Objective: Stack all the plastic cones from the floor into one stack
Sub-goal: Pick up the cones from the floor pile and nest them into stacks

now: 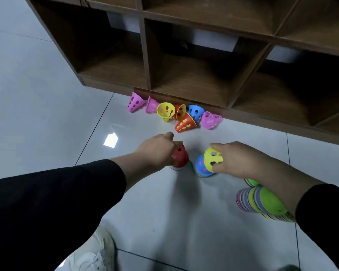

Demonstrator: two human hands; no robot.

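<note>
Left hand [157,149] has its grip round a red cone [179,158]; right hand [241,159] pinches a yellow cone [212,159]

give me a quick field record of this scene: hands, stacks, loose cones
left hand: grips red cone on top of a short stack
right hand: holds yellow cone, tilted over blue-topped stack
long stack: lying on floor under right forearm
loose cones: about seven, tipped over by the shelf
</note>
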